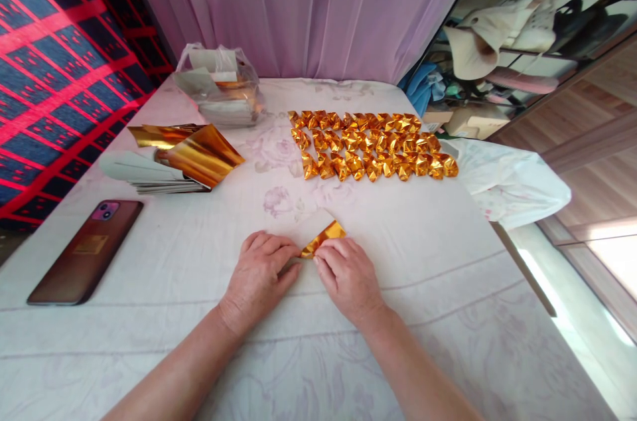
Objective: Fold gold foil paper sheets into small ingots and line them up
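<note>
A sheet of gold foil paper [324, 237] lies on the table in front of me, partly folded, with a gold strip turned over its white side. At its left corner is my left hand [261, 271], fingers bent together and the tips pinching the paper's edge. My right hand [351, 275] is closed at the near right edge, thumb and fingers pressing on the fold. The fingers hide part of the lower edge. Beyond the hands, several folded gold foil pieces [373, 164] sit in three rows.
On the left lies a fanned stack of gold foil sheets [204, 155], with a phone [87, 255] nearer me. Behind the stack stands a clear plastic bag [223, 89] of paper. A white bag [517, 182] hangs by the table's right edge. A purple curtain [308, 9] closes the back.
</note>
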{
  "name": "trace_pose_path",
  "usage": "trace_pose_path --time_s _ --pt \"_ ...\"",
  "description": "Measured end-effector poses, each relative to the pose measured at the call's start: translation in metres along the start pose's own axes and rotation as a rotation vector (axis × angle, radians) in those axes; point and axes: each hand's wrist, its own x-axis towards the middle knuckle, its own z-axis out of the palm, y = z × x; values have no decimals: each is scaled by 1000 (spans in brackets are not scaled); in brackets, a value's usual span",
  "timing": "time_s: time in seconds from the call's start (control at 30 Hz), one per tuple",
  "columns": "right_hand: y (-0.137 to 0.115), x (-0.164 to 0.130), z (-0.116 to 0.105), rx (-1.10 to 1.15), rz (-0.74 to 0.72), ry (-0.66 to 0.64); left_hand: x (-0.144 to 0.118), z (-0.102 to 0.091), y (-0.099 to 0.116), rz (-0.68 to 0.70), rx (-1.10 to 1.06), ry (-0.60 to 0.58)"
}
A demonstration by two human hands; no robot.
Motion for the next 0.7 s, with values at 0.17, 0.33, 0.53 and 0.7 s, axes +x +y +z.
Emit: trace_pose_path --time_s 0.17,0.33,0.53,0.7 --pt "-2 2 1 40 41 19 3 1 1 -29 7 1" --pt "-3 3 -2 56 53 24 5 0 3 -52 -4 6" --pt "-3 7 0 66 114 12 5 0 4 -72 -26 20" --pt "-5 7 5 51 166 39 5 0 4 -80 -21 20"
